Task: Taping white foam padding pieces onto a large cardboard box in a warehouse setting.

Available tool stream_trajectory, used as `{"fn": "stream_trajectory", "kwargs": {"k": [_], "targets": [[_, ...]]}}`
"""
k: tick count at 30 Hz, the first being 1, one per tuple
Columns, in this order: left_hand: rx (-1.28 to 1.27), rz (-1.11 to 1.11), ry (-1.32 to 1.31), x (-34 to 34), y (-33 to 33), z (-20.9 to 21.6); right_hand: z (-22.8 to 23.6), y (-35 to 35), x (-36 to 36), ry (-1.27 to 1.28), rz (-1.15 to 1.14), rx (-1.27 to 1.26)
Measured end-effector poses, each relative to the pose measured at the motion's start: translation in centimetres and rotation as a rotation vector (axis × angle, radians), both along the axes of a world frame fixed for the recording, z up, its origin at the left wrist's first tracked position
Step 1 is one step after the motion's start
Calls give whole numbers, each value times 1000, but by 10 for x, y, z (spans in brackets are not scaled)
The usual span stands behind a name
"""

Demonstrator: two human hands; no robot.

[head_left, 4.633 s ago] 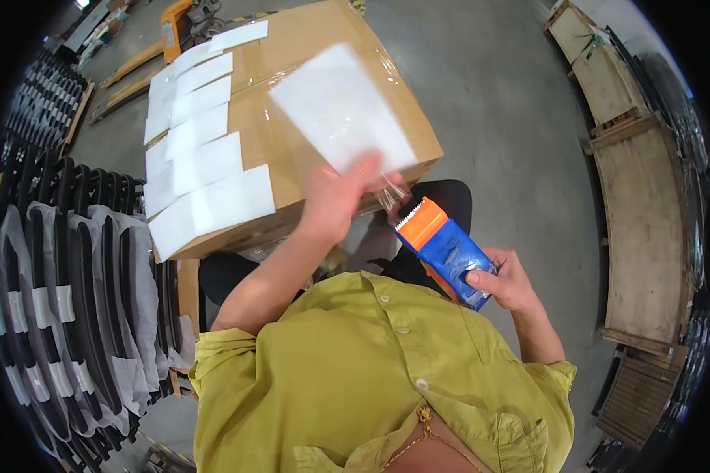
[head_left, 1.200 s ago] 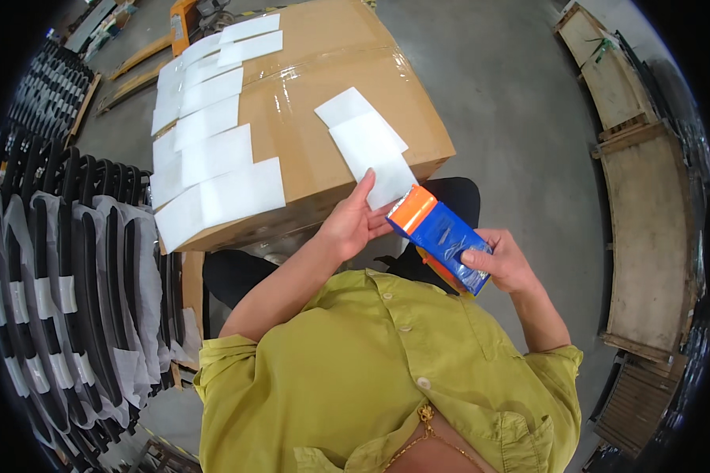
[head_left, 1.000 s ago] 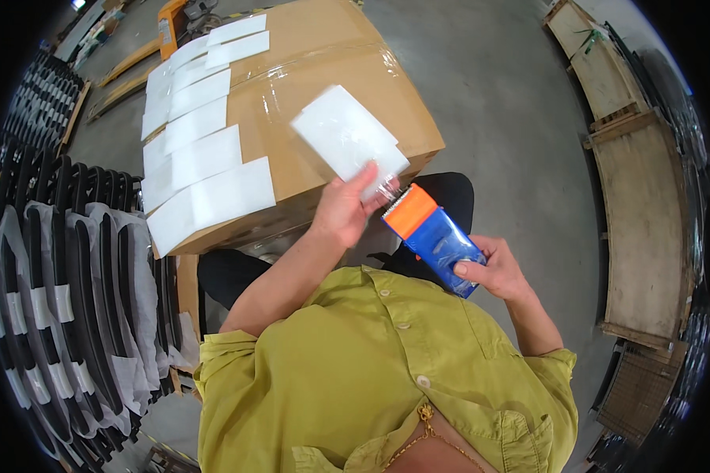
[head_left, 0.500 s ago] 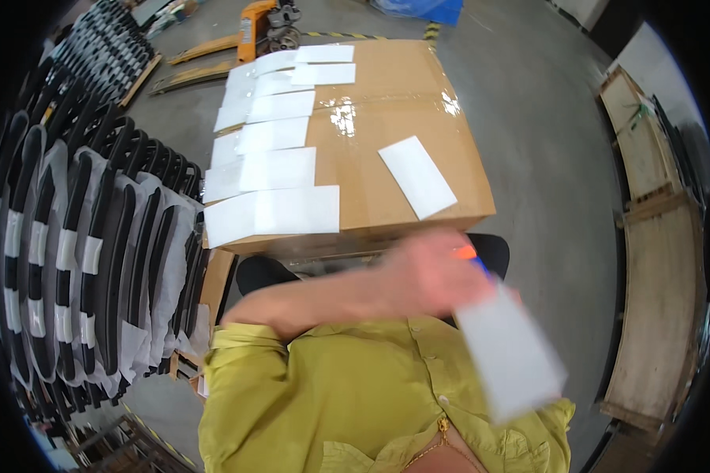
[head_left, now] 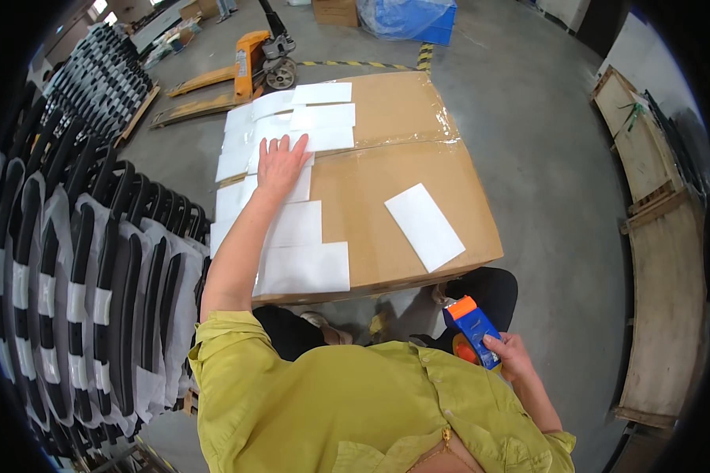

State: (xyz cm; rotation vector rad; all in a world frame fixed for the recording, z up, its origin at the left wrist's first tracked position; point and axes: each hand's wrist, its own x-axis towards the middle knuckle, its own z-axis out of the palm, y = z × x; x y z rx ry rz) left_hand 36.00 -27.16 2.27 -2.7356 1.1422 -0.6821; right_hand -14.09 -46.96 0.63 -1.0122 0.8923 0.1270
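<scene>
My left hand (head_left: 282,167) lies with fingers stretched out on the overlapping white sheets on a large cardboard box. A white sheet (head_left: 331,139) shows just beyond its fingertips, in the right-hand column. Below my wrist more white sheets (head_left: 306,268) run down to the box's near edge. My right hand (head_left: 513,355) is closed round a blue and orange tape dispenser (head_left: 475,327), held low beside my right leg, apart from the box. One loose white sheet (head_left: 424,227) rests slanted on the right part of the cardboard box (head_left: 386,181).
To my left stand stacked black curved frames (head_left: 102,276) with white wrapping. An orange pallet jack (head_left: 252,67) is beyond the box. Wooden crates (head_left: 663,299) line the right side. A blue bin (head_left: 430,22) stands at the back.
My left hand has swung from my right side to the box's left part. The white sheet at my right side has left there; one more sheet shows near my fingertips. The tape dispenser is now plainly visible.
</scene>
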Motion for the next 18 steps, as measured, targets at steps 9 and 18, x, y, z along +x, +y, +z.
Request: {"fn": "stream_trajectory", "kwargs": {"k": [9,18], "targets": [[-168,47,223,12,-9,-26,11,1,4,-14,9,47],[-515,-193,34,-33,-31,24,54,-1,6,-127,127,-162]]}}
